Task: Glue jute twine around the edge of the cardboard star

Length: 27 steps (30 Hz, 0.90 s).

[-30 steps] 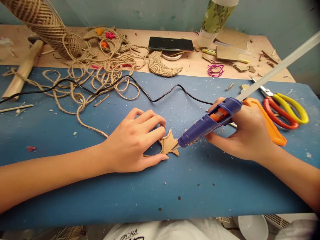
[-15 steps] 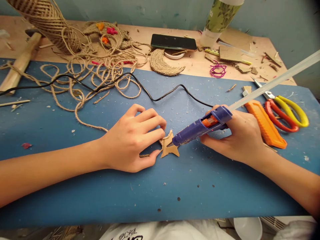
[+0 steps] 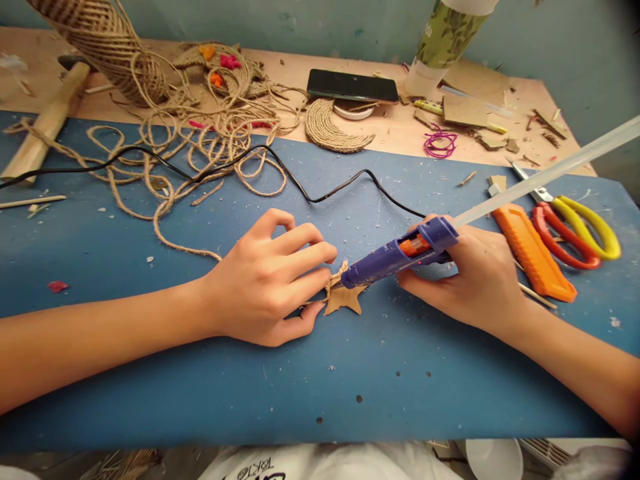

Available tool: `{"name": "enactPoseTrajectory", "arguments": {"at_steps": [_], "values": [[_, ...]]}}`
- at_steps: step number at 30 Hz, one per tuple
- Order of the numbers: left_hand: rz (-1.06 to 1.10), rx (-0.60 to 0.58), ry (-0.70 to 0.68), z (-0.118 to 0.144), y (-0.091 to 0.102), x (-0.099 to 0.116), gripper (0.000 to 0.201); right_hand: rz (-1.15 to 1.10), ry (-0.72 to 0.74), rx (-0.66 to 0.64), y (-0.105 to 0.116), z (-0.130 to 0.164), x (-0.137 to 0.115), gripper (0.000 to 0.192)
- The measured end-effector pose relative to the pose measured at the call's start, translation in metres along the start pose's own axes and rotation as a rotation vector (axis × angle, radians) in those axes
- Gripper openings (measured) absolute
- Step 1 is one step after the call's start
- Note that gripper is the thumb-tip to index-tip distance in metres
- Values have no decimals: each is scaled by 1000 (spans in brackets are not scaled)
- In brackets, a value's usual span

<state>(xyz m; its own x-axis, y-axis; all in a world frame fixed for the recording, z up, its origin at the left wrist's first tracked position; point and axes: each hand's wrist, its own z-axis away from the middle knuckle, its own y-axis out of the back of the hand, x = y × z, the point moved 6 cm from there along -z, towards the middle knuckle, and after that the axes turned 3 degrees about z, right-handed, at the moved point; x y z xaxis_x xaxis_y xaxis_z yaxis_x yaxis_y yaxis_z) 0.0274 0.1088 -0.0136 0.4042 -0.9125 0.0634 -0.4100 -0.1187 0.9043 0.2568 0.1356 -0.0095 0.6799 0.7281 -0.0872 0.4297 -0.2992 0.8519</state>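
The cardboard star [image 3: 345, 298] lies on the blue counter [image 3: 200, 373], pinned flat by the left hand [image 3: 270, 283], fingertips pressing jute twine [image 3: 170, 233] to its edge. The right hand [image 3: 475, 280], its grip closed round the glue gun [image 3: 395, 257], sets the nozzle on the star (gluing step, apparently). Next likely calls for pressing twine into fresh glue.

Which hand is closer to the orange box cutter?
Right. The right hand grips the glue gun just beside the orange box cutter; the left hand is farther, across the cardboard star.
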Motion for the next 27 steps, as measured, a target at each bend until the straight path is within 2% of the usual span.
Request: {"name": "enactPoseTrajectory", "arguments": {"at_steps": [4, 18, 27], "values": [[-16, 24, -29, 0, 2, 2, 13, 14, 16, 8, 0, 1, 1, 21], [23, 0, -11, 0, -2, -1, 16, 16, 54, -4, -1, 4, 1, 25], [20, 53, -26, -2, 1, 1, 17, 49, 116, 16, 3, 6, -2, 20]]}}
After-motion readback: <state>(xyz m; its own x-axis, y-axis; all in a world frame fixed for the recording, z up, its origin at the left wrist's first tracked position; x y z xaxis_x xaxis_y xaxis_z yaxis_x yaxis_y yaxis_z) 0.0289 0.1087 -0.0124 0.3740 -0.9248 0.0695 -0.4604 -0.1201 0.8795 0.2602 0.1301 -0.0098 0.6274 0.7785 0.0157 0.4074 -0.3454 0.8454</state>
